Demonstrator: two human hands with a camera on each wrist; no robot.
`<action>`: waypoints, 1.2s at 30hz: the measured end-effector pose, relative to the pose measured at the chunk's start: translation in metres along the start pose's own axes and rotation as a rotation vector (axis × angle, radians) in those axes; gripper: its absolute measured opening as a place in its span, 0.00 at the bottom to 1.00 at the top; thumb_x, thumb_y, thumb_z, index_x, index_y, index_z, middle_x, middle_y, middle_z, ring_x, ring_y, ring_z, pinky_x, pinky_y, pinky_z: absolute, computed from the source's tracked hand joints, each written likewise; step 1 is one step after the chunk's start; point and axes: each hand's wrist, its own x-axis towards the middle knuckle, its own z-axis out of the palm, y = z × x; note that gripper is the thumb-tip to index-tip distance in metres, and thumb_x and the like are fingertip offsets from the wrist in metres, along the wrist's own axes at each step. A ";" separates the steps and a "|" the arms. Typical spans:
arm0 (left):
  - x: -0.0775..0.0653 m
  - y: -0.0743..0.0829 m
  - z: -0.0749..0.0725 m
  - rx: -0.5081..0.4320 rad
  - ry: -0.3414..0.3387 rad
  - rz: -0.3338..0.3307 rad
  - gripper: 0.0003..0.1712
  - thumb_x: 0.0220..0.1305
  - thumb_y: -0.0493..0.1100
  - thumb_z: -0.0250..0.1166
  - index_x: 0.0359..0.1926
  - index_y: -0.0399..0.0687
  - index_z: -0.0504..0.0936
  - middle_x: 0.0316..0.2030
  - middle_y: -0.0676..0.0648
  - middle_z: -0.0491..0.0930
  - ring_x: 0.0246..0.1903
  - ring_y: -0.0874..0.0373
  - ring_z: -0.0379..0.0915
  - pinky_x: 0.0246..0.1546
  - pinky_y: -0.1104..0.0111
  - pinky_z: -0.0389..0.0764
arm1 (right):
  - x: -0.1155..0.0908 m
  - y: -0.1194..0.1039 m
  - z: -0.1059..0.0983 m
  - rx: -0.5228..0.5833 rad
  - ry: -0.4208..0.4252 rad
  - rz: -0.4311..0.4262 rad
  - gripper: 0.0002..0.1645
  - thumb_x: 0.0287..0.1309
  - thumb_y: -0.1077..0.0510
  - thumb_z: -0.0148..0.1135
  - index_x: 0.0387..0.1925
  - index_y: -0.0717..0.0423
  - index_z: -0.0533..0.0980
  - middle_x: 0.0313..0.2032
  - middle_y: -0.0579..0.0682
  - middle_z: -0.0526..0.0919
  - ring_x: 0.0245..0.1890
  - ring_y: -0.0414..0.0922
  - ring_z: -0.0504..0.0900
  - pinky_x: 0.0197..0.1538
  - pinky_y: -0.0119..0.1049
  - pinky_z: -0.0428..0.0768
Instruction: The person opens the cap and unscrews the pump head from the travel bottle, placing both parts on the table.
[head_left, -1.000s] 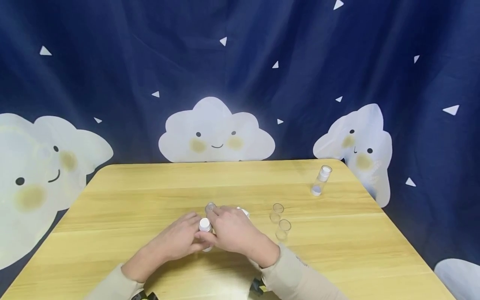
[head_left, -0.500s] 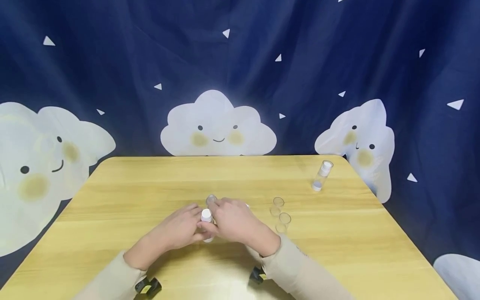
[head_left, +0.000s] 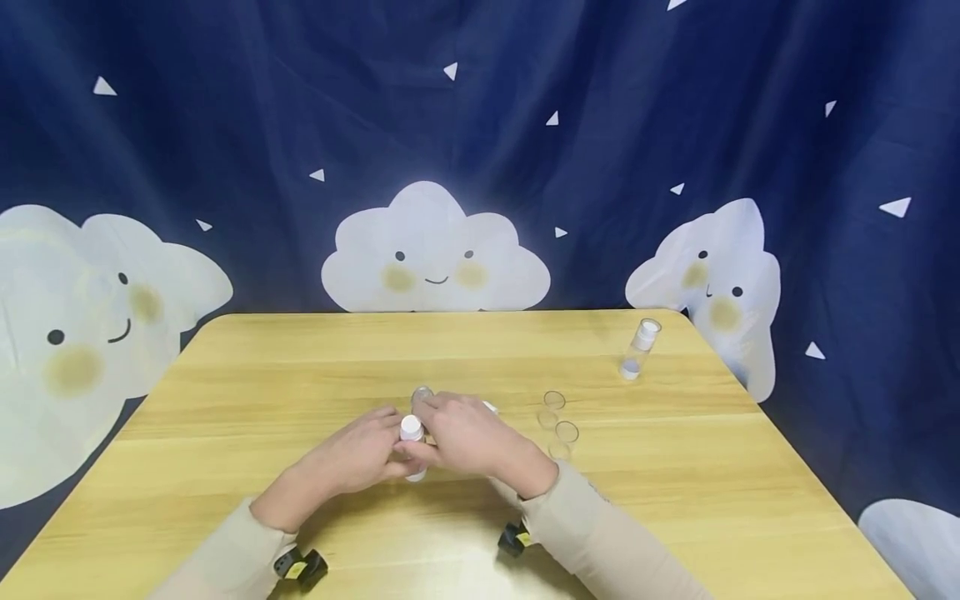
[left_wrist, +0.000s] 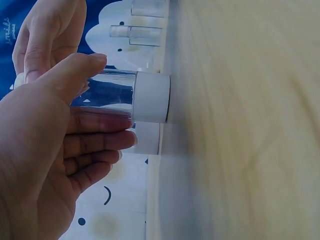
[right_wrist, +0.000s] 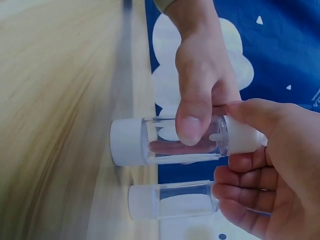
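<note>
Holding a clear bottle (right_wrist: 162,135) upright near the middle of the worktop (head_left: 300,358), with the left hand (head_left: 363,450) curled round its body and the right hand (head_left: 472,433) pinching its white top (right_wrist: 242,136). Hard to tell whether seated fully. Probably partway through: apparently done with the covered bottle (head_left: 639,350) at far right; seemingly left to close, just beyond, the topless bottle (right_wrist: 182,200). Yet to be used, perhaps: one clear cup (head_left: 554,408) and a nearer clear cup (head_left: 564,440), at right.
</note>
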 end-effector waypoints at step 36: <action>0.000 -0.001 -0.001 0.227 0.096 0.115 0.19 0.61 0.62 0.64 0.37 0.52 0.81 0.33 0.55 0.78 0.34 0.59 0.70 0.45 0.65 0.74 | -0.001 -0.006 0.005 -0.145 0.120 0.057 0.34 0.56 0.25 0.54 0.38 0.51 0.72 0.27 0.41 0.73 0.21 0.37 0.69 0.18 0.28 0.65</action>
